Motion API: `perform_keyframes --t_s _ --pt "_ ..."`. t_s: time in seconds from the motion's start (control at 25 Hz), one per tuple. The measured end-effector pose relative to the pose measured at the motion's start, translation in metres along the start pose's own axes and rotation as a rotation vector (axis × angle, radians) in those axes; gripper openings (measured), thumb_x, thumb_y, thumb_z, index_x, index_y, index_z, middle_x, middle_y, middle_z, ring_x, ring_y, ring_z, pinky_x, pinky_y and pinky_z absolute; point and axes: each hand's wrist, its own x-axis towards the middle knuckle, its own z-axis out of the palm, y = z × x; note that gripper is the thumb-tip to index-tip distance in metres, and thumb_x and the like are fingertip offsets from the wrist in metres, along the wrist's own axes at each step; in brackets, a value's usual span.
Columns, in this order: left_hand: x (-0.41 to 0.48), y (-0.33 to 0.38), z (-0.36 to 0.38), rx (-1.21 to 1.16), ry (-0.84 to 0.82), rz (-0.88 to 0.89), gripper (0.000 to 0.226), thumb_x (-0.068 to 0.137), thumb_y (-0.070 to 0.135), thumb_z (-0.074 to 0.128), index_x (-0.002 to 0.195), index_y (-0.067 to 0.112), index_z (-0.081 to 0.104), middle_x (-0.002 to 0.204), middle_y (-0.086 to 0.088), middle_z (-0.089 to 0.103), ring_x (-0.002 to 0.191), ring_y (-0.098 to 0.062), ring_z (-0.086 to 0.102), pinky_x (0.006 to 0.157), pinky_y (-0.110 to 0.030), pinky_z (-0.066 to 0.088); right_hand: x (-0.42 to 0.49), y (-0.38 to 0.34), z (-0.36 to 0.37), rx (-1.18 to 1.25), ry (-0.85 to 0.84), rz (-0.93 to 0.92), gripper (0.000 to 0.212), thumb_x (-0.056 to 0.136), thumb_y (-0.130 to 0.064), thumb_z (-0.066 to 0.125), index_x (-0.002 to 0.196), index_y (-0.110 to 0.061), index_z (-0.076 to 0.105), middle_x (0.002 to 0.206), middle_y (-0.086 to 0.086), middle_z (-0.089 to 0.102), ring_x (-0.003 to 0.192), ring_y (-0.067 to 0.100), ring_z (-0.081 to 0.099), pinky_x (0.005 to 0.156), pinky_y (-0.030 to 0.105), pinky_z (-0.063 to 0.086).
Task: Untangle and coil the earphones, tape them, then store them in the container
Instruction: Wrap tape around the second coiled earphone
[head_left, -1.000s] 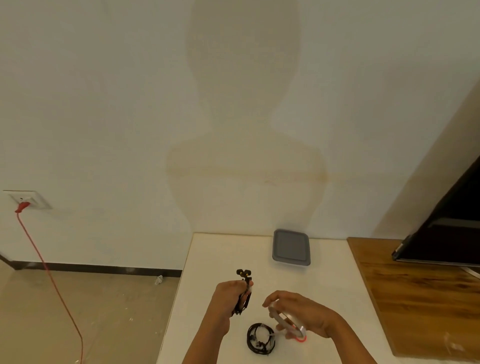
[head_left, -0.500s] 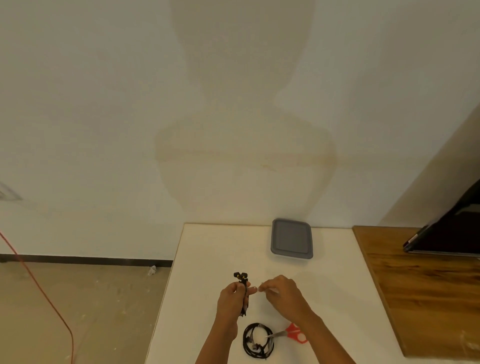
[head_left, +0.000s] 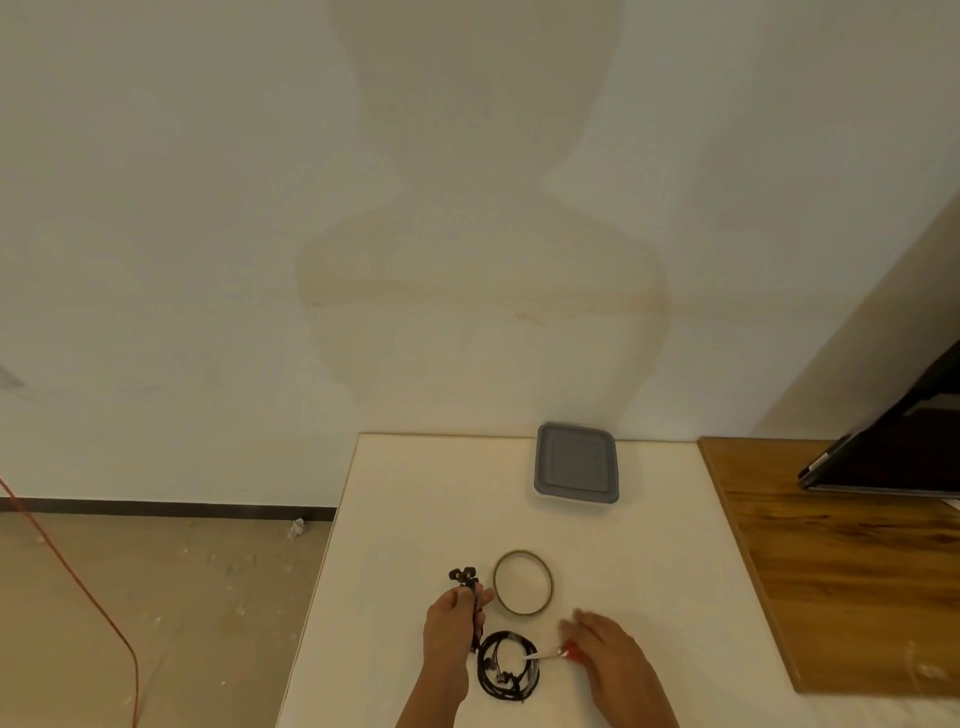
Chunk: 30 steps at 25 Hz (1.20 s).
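where both hands met a moment ago, left hand still grips coiled earphones, tape roll now lies on table, right hand spread over scissors.

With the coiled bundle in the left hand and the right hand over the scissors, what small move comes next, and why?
Probably the right hand closes on the red-handled scissors beneath it. The left hand grips a coiled earphone bundle, and the tape roll lies free on the table, so cutting tape seems next.
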Motion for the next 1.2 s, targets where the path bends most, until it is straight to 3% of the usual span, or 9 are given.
perform_keyframes --t_s 0.12,0.24,0.4,0.44,0.52,0.6,0.72,0.88,1.2 --pt "-0.001 -0.002 0.000 -0.058 0.003 -0.019 0.027 0.098 0.009 0.041 0.090 0.002 0.066 0.086 -0.010 0.072 0.059 -0.016 0.045 0.052 -0.025 0.035 -0.030 0.008 0.005 0.015 -0.007 0.046 0.050 0.101 -0.035 0.022 0.101 -0.027 0.072 0.116 -0.007 0.060 0.097 0.004 0.054 0.089 0.000 0.037" --pt "-0.003 -0.003 -0.001 -0.073 0.004 -0.028 0.027 0.099 0.009 0.041 0.089 0.005 0.066 0.088 -0.009 0.072 0.058 -0.016 0.044 0.054 -0.026 0.037 -0.028 0.003 -0.006 -0.131 0.031 -0.012 0.033 0.082 -0.032 0.044 0.078 -0.025 0.076 0.081 -0.008 0.071 0.078 0.010 0.046 0.054 0.011 0.049" --pt "0.001 -0.008 -0.005 -0.071 0.020 -0.031 0.028 0.099 0.011 0.042 0.092 0.002 0.068 0.083 -0.008 0.071 0.061 -0.016 0.048 0.057 -0.026 0.041 -0.009 -0.010 -0.021 -0.289 -0.033 0.150 0.041 0.078 -0.046 0.049 0.049 -0.027 0.070 0.036 -0.007 0.051 0.036 0.013 0.050 0.028 0.015 0.024" --pt "0.003 -0.009 -0.007 -0.066 0.025 -0.035 0.028 0.098 0.011 0.043 0.092 0.001 0.069 0.078 -0.007 0.068 0.061 -0.017 0.048 0.056 -0.026 0.041 -0.006 -0.018 -0.030 -0.316 -0.154 0.213 0.037 0.077 -0.051 0.055 0.054 -0.027 0.071 0.042 -0.004 0.056 0.038 0.011 0.055 0.029 0.019 0.027" --pt "0.004 -0.009 -0.008 -0.077 0.023 -0.066 0.028 0.097 0.011 0.046 0.091 -0.001 0.070 0.065 -0.007 0.059 0.058 -0.017 0.046 0.052 -0.026 0.037 -0.005 -0.029 -0.041 -0.329 -0.271 0.259 0.028 0.085 -0.049 0.055 0.093 -0.025 0.068 0.087 0.002 0.068 0.082 0.012 0.069 0.056 0.030 0.049" --pt "0.005 -0.008 -0.010 -0.123 0.007 -0.114 0.025 0.096 0.011 0.049 0.091 -0.002 0.070 0.060 -0.007 0.054 0.055 -0.017 0.045 0.049 -0.024 0.035 -0.007 -0.033 -0.048 -0.100 -0.421 0.368 0.028 0.092 -0.045 0.044 0.105 -0.023 0.054 0.103 0.000 0.062 0.103 0.015 0.062 0.075 0.029 0.043" --pt "0.006 -0.007 -0.012 -0.215 -0.020 -0.157 0.028 0.098 0.012 0.045 0.093 -0.003 0.068 0.063 -0.008 0.053 0.056 -0.017 0.045 0.048 -0.024 0.037 -0.014 -0.052 -0.061 0.479 -0.419 0.504 0.019 0.078 -0.040 0.060 0.086 -0.024 0.056 0.064 -0.007 0.063 0.061 0.002 0.057 0.064 0.020 0.041" --pt "0.008 -0.009 -0.016 -0.287 -0.027 -0.190 0.027 0.096 0.010 0.048 0.086 -0.003 0.070 0.065 -0.009 0.059 0.056 -0.018 0.044 0.053 -0.028 0.033 0.001 -0.088 -0.052 1.038 -0.540 0.657 0.032 0.084 -0.040 0.068 0.088 -0.008 0.068 0.066 0.006 0.067 0.045 0.009 0.045 0.048 0.019 0.033" --pt "0.009 -0.010 -0.019 -0.454 -0.105 -0.281 0.030 0.101 0.014 0.041 0.090 -0.001 0.065 0.082 -0.015 0.068 0.079 -0.028 0.058 0.069 -0.038 0.047 0.041 -0.105 -0.022 1.347 -0.678 0.945 0.032 0.083 -0.039 0.066 0.084 -0.007 0.063 0.059 0.007 0.055 0.040 0.008 0.031 0.036 0.016 0.024"
